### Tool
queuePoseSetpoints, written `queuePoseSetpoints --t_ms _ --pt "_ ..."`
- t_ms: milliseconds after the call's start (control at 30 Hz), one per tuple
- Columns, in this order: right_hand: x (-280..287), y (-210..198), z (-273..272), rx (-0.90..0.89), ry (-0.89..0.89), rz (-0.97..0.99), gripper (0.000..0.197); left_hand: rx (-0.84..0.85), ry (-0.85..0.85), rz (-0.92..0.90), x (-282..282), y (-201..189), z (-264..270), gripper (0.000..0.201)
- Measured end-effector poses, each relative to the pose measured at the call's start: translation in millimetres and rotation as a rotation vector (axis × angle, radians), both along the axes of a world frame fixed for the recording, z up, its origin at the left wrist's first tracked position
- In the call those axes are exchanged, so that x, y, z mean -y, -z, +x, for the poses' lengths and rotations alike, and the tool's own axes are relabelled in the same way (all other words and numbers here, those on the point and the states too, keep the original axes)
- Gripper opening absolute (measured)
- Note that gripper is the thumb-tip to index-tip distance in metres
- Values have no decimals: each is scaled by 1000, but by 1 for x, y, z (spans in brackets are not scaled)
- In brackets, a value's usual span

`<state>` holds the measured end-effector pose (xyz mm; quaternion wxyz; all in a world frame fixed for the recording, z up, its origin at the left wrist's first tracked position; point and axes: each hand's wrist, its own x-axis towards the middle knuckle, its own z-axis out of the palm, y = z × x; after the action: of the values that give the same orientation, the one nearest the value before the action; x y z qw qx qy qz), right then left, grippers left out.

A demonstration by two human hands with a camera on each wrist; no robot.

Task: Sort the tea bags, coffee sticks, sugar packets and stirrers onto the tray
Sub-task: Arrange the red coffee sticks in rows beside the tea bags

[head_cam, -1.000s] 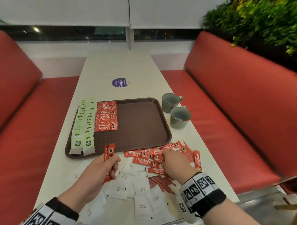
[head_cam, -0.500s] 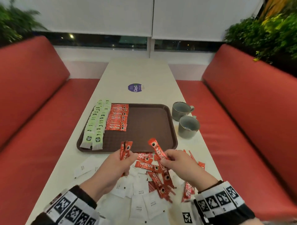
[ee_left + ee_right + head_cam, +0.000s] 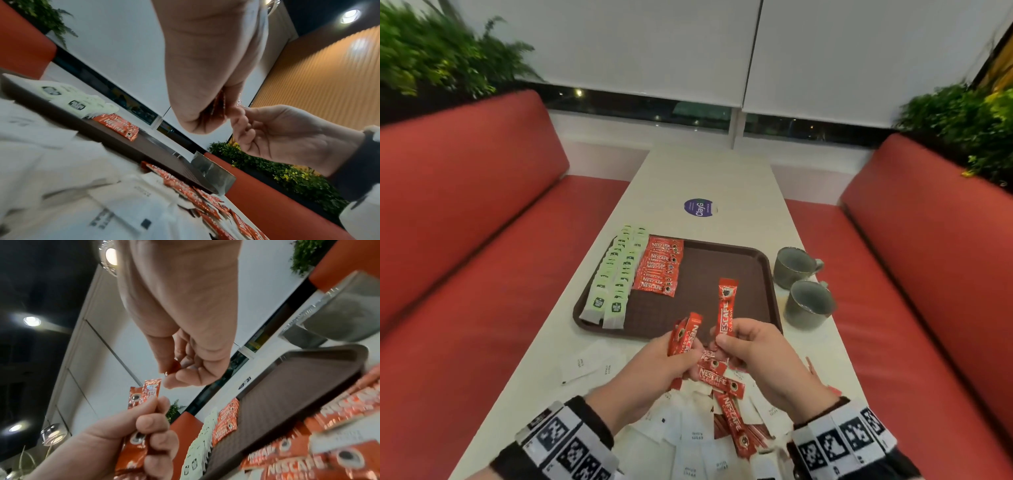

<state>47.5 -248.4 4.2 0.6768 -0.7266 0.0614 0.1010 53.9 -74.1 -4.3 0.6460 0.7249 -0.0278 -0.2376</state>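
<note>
A brown tray (image 3: pixel 726 274) lies mid-table, with rows of green tea bags (image 3: pixel 616 274) and a row of red coffee sticks (image 3: pixel 659 267) on its left part. My left hand (image 3: pixel 686 356) grips a small bundle of coffee sticks (image 3: pixel 685 334) just in front of the tray's near edge. Right beside it, my right hand (image 3: pixel 722 339) pinches the lower end of a single coffee stick (image 3: pixel 726 308) that stands upright. Below both hands lies a loose heap of coffee sticks (image 3: pixel 717 377) and white sugar packets (image 3: pixel 695 435). The right wrist view shows the bundle (image 3: pixel 141 395) in the left fingers (image 3: pixel 152 420).
Two grey mugs (image 3: pixel 796 267) (image 3: pixel 810 303) stand right of the tray. A purple round sticker (image 3: pixel 698 207) is on the table beyond it. Red benches (image 3: pixel 465 240) flank the table on both sides. A few sugar packets (image 3: pixel 592 363) lie left of the heap.
My right hand has picked one coffee stick out of the heap, raised it upright and brought it close to the bundle in my left hand. The view has swung left.
</note>
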Motion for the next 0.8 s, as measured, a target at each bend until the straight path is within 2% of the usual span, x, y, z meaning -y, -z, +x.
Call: queuePoseSetpoints --t_ms 133,200,400,467,567,667,800 --pt "-15 7 7 -130 -36 37 10 16 -147 -47 -12 4 14 7" --pt "-29 8 12 -126 -58 -3 10 32 -142 -48 -19 1 22 2" --pt "-66 12 23 -77 -39 -156 8 131 -105 99 -37 -1 37 9" --pt "-71 9 25 -35 -21 -189 9 203 -102 200 -46 0 44 3" --pt "-72 2 28 69 60 -240 5 302 -3 384 -62 0 57 10" --pt "-70 -5 31 156 61 -347 6 308 126 422 -76 0 64 16" --pt "-73 -5 32 163 0 -542 15 307 250 460 -89 -4 71 23"
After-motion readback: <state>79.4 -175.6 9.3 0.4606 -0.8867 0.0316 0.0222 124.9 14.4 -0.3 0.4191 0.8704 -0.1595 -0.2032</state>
